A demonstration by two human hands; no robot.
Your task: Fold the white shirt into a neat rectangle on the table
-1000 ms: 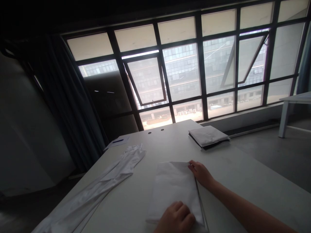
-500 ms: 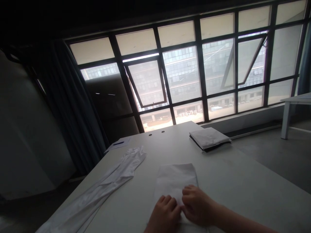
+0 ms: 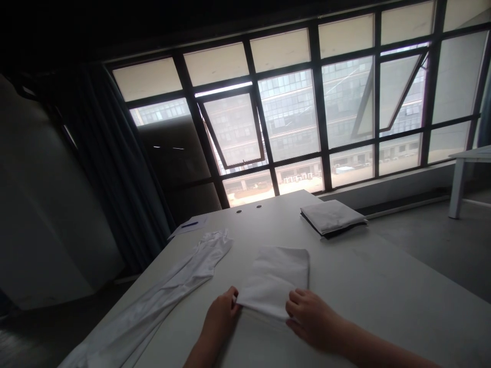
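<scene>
- My left hand (image 3: 219, 316) sits at 7 o'clock, its fingertips at the cloth's left corner; they look pinched on it.
- My right hand (image 3: 312, 318) sits at 5 o'clock, with the fingers (image 3: 295, 301) curled against the near edge. I cannot tell whether they grip it.
- The folded white cloth (image 3: 274, 280) lies flat at 12 o'clock on the white table (image 3: 399, 273), just ahead of my hands, its far corners rounded and soft.
- Good handling here means keeping both hands level along the near edge, so the layers stay square and the crease runs straight.
- The long white garment (image 3: 153, 301) lies along my 9 to 10 o'clock side, near my left wrist, so that side is tight.
- At 1 o'clock, well apart, a second folded white cloth (image 3: 332, 215) rests on a dark layer.
- At 11 o'clock are a sheet of paper (image 3: 195, 225) and a blue pen (image 3: 190, 224).
- The widest open tabletop lies at 2 to 4 o'clock.
</scene>
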